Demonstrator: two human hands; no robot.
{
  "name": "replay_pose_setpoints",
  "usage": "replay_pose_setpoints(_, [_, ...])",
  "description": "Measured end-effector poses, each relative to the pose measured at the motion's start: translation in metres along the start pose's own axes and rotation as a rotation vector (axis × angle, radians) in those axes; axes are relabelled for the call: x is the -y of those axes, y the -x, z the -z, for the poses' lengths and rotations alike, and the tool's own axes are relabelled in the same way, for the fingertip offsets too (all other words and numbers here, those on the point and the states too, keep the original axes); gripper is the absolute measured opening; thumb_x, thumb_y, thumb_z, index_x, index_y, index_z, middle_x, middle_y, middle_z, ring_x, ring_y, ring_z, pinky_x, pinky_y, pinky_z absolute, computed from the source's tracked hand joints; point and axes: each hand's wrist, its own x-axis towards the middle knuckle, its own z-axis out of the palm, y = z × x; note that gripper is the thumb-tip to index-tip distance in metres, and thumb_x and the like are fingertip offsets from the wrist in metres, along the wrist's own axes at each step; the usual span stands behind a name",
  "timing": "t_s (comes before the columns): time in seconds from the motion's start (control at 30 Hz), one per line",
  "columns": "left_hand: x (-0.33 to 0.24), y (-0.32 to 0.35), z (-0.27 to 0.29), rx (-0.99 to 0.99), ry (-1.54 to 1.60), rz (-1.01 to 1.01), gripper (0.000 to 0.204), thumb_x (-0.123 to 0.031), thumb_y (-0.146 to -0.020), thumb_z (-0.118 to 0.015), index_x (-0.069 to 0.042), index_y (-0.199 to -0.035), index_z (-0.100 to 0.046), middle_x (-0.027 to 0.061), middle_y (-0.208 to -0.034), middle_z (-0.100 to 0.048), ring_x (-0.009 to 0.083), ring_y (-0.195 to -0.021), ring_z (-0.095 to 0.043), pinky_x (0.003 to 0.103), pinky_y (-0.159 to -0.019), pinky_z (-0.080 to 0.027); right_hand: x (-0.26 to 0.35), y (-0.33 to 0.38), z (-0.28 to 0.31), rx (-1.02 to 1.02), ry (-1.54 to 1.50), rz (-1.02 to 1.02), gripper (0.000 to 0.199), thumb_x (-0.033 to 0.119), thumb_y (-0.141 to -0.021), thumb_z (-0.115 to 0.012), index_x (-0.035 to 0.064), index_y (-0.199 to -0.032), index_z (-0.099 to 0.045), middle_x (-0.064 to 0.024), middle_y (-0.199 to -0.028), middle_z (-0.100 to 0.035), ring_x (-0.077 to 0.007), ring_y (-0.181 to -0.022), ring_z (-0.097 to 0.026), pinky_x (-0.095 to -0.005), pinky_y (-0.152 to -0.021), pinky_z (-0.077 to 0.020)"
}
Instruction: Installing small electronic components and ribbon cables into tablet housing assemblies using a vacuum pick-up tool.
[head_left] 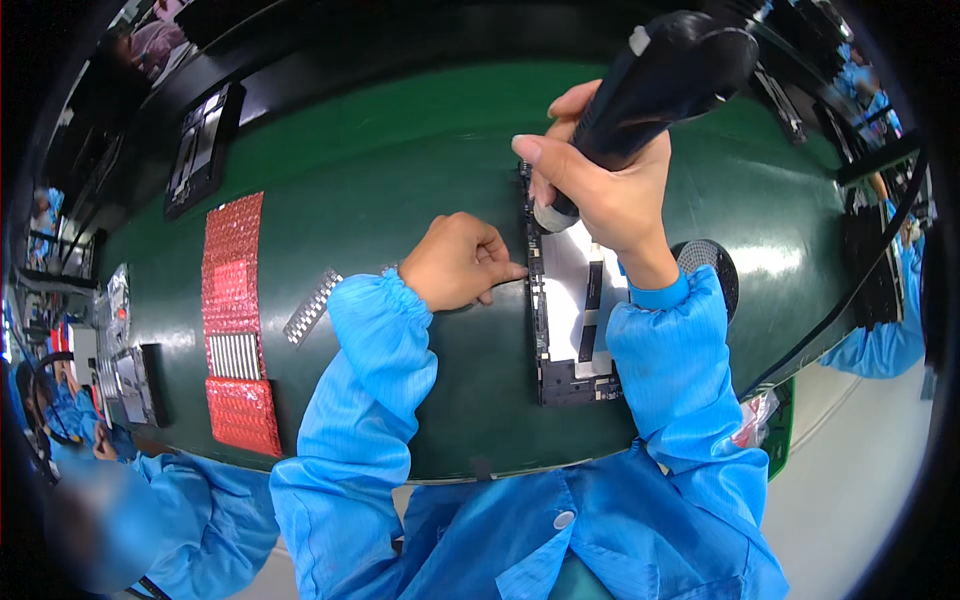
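A black electric screwdriver (660,85) is wrapped in the fingers of my right hand (625,195). It tilts, its thick end up to the right and its pale nose down over the top part of an opened flat electronic device (570,375). That device has a black frame and a silvery middle with a dark strip. My left hand (458,262) is closed, thumb and forefinger tips together at the device's left edge. Whatever those tips hold, if anything, is too small to make out. The screwdriver's tip is hidden behind my right hand and the nose.
Left of my left arm lies a strip of small parts (313,306). Farther left are red bubble wrap (232,235) and a row of silvery bars (235,356). A round dark dish (722,272) is behind my right wrist. Another person (200,510) sits at lower left.
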Motion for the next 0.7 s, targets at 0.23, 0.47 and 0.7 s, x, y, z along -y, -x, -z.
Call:
replay_pose_setpoints(0.23, [-0.0038, 0.002, 0.0049, -0.001, 0.017, 0.02, 0.025, -0.018, -0.079, -0.071, 0.004, -0.071, -0.063, 0.012, -0.057, -0.062, 0.0164, -0.052, -0.065, 0.028, -0.05, -0.051, -0.0065, -0.002, -0.0044, -0.062, 0.019, -0.013, 0.025, -0.002, -0.071, -0.073, -0.0049, -0.088, -0.055, -0.0058, -0.057, -0.06, -0.0106, -0.045, -0.056, -0.0219, -0.043, -0.0414])
replay_pose_setpoints(0.47, [-0.0002, -0.0005, 0.0049, 0.017, 0.028, 0.02, 0.024, -0.019, -0.079, -0.071, 0.004, -0.074, -0.064, 0.0091, -0.057, -0.062, 0.0136, -0.05, -0.064, 0.024, -0.042, -0.046, -0.0084, -0.0021, -0.0034, -0.073, 0.0, 0.013, 0.025, -0.006, -0.072, -0.07, -0.0039, -0.09, -0.053, -0.006, -0.057, -0.06, -0.0114, -0.046, -0.056, -0.0232, -0.044, -0.0429])
replay_pose_setpoints(0.7, [-0.0005, 0.0012, 0.0053, 0.017, 0.05, 0.043, 0.026, -0.021, -0.08, -0.07, 0.004, -0.073, -0.063, 0.0092, -0.056, -0.061, 0.0137, -0.051, -0.065, 0.024, -0.041, -0.046, -0.0076, -0.001, -0.0068, -0.062, -0.003, -0.004, 0.024, -0.006, -0.073, -0.07, -0.0035, -0.089, -0.052, -0.0059, -0.058, -0.06, -0.0111, -0.047, -0.056, -0.0234, -0.045, -0.0434])
